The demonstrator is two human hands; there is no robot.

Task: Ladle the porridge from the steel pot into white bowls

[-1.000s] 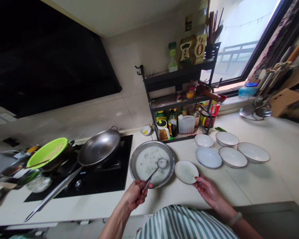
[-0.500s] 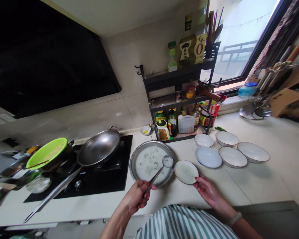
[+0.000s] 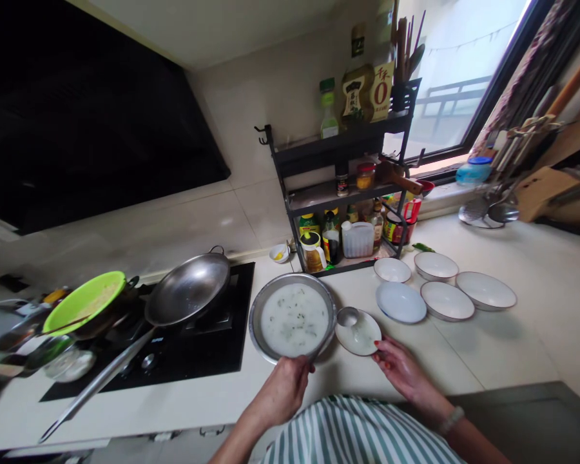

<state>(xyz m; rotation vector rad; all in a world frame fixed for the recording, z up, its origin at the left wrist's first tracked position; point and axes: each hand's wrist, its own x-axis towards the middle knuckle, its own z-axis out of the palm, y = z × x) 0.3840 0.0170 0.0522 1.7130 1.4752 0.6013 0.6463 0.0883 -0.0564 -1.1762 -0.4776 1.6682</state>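
My left hand [image 3: 286, 390] is closed on the handle of a metal ladle [image 3: 347, 317]. The ladle's bowl hangs over the left edge of a small white plate [image 3: 360, 336] that has a thin film of pale batter on it. My right hand [image 3: 400, 368] holds the near rim of that plate with its fingertips. Left of the plate stands a wide metal basin [image 3: 265, 304] filled with white batter flecked with green.
A steel wok [image 3: 187, 290] with a long handle sits on the black cooktop [image 3: 207, 348]. A green bowl [image 3: 83, 301] is at the far left. Several white plates [image 3: 447, 300] lie to the right. A black spice rack [image 3: 348, 193] stands behind the basin.
My left hand has carried the ladle from the basin rightwards to over the small plate. The right hand has stayed at the plate's rim.
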